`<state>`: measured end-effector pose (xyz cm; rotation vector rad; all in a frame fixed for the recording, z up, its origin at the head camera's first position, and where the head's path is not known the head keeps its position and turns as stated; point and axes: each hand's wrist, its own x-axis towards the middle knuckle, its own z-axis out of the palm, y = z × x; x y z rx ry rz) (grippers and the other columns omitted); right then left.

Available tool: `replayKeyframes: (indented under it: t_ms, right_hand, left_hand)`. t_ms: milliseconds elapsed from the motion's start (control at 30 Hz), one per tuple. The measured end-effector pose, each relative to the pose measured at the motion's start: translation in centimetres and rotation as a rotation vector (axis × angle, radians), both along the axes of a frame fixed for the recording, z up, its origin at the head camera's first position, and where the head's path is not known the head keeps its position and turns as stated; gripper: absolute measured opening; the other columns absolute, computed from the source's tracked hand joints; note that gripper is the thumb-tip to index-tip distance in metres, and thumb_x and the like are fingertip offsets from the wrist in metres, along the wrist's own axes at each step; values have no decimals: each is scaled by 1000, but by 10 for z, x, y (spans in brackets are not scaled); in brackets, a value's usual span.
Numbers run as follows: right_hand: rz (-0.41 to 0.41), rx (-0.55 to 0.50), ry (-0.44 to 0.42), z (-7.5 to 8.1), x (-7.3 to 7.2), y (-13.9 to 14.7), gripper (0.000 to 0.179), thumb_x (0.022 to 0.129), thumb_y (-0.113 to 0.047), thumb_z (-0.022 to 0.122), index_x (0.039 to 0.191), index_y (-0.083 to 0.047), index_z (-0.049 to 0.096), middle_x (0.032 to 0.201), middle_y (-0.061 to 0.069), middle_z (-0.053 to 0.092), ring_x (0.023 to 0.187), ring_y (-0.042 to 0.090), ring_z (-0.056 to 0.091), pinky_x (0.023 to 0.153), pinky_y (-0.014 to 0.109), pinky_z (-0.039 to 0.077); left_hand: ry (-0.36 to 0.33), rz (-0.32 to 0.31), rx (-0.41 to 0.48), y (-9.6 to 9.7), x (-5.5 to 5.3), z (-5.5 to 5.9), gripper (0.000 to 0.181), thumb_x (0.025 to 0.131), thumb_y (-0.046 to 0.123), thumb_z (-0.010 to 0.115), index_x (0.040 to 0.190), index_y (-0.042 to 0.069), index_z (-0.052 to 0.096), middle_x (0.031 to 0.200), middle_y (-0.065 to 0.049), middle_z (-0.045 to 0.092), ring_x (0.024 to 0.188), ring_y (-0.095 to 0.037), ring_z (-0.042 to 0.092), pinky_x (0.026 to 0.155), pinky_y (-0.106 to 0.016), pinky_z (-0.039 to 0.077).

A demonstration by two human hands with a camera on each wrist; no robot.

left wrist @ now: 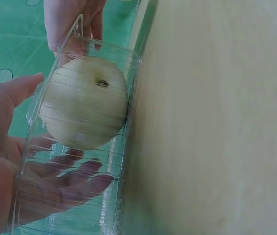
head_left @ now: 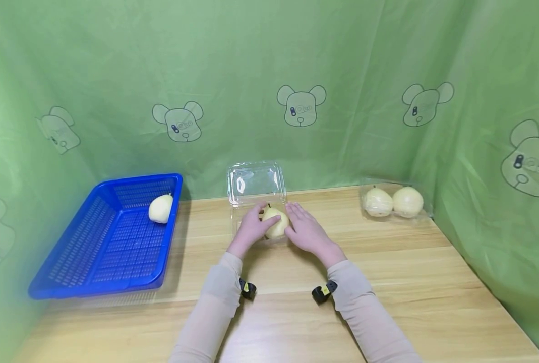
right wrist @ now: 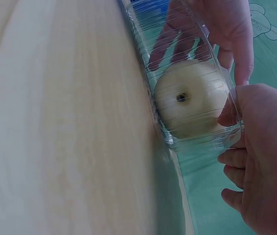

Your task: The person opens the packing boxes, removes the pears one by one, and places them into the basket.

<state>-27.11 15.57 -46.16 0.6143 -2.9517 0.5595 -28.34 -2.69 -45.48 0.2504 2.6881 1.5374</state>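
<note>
A clear plastic clamshell box (head_left: 239,224) stands on the table with its lid (head_left: 256,184) raised. In its right half sits a pale yellow pear (head_left: 276,223), stem up. My left hand (head_left: 253,225) reaches into the box from the left; its fingers spread beside the pear, visible through the clear wall in the left wrist view, and the thumb lies out toward the pear. At the right end is my right hand (head_left: 309,231), its fingers extended along that side in the head view. Its thumb overlaps the pear's edge in the right wrist view.
To the left, a blue plastic basket (head_left: 160,275) holds another pear (head_left: 161,208). At the back right, a clear box (head_left: 425,207) contains two pears (head_left: 378,202). A green curtain (head_left: 246,75) surrounds the wooden table (head_left: 287,322) at the back and sides.
</note>
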Motion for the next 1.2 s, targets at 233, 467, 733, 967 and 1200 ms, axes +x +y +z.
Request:
replayKeyframes:
  t_ms: [233,467,733,967,1200]
  right_hand:
    - [2,-4,9,0,0,-1,64,99,-32,38,151,3,25,160,18,22,149,37,21,122,49,20]
    - [-3,-3,5,0,1,0,64,98,-32,39,151,1,25,160,17,23,149,35,21,122,48,21]
    - [1,4,11,-1,0,0,64,99,-32,39,152,2,24,160,17,21,149,36,21,122,49,20]
    - [3,0,11,-2,0,0,63,100,-31,39,152,2,23,160,19,22,149,37,20,123,49,19]
    - [0,-12,3,-3,-1,0,63,100,-28,43,152,2,23,160,20,24,149,36,21,123,48,20]
  left_hand:
    - [6,-5,-32,1,1,1,74,86,43,70,144,5,43,138,-23,55,122,-36,57,99,-47,51]
    - [17,-12,-31,0,0,1,67,88,36,69,143,6,45,135,-21,57,120,-34,59,100,-46,50]
    - [36,-43,-38,-1,0,2,58,88,27,67,142,12,50,144,-12,53,126,-33,54,105,-49,44]
    - [17,-49,-43,-1,-1,1,60,87,26,68,142,15,49,146,-10,52,122,-33,56,100,-48,47]
    - [0,-59,-31,-1,0,0,69,81,21,74,144,14,46,143,-13,53,115,-35,59,94,-49,51]
